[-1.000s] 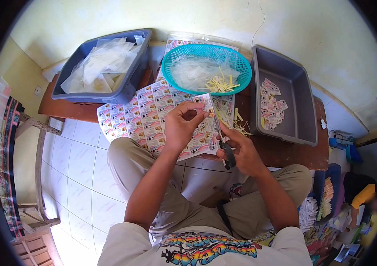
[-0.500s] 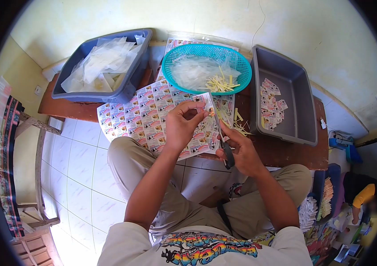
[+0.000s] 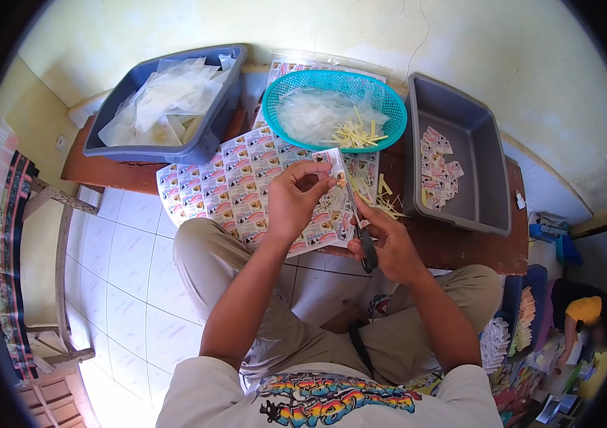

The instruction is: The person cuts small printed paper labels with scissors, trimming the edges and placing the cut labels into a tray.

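Note:
My left hand (image 3: 296,196) pinches a narrow strip of printed labels (image 3: 333,160) between thumb and fingers, holding it up above the bench. Wrapped round the dark handles of a pair of scissors (image 3: 366,246) is my right hand (image 3: 391,242). The scissor blades point away from me and lie along the strip's right edge; whether they touch the paper I cannot tell. Beneath both hands are large printed label sheets (image 3: 207,185), spread over the bench. Thin yellowish paper offcuts (image 3: 387,196) lie beside the scissors.
A turquoise basket (image 3: 271,118) holds clear plastic bags and offcuts. To its right, a grey tub (image 3: 492,171) contains cut labels (image 3: 437,167). At left, a blue-grey tub (image 3: 203,146) is full of plastic bags. All stand on a brown bench (image 3: 460,250). Another person (image 3: 585,310) is at far right.
My hands, the strip and the scissors stay almost in place. The scissor handles have shifted very slightly. At far right, the other person's arm has moved a little.

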Demonstrator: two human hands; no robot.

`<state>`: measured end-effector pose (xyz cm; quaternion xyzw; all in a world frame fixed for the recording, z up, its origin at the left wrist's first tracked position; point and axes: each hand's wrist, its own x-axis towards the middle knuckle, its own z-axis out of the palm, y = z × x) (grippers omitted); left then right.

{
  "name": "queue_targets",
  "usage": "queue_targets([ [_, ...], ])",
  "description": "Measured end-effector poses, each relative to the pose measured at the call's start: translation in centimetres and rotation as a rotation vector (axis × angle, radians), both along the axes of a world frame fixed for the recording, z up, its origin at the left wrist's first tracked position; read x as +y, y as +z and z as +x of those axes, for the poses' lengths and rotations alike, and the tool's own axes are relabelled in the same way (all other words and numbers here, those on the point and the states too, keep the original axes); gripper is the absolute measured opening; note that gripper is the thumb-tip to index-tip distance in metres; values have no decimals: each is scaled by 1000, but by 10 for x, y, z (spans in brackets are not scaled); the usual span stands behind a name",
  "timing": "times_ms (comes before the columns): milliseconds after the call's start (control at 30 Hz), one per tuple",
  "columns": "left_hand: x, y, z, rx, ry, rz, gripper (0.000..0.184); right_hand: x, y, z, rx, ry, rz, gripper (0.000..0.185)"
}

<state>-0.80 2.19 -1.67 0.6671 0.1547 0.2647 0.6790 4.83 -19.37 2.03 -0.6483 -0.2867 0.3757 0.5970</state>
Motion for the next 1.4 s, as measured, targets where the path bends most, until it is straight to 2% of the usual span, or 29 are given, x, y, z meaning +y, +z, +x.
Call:
queue_targets([
  [700, 1, -1, 0, 0, -9, -10, 27, 0, -13, -1, -78, -9, 50, 90],
  [1400, 1, -2, -1, 3, -17, -56, 27, 2, -8, -4, -105, -24, -18, 91],
])
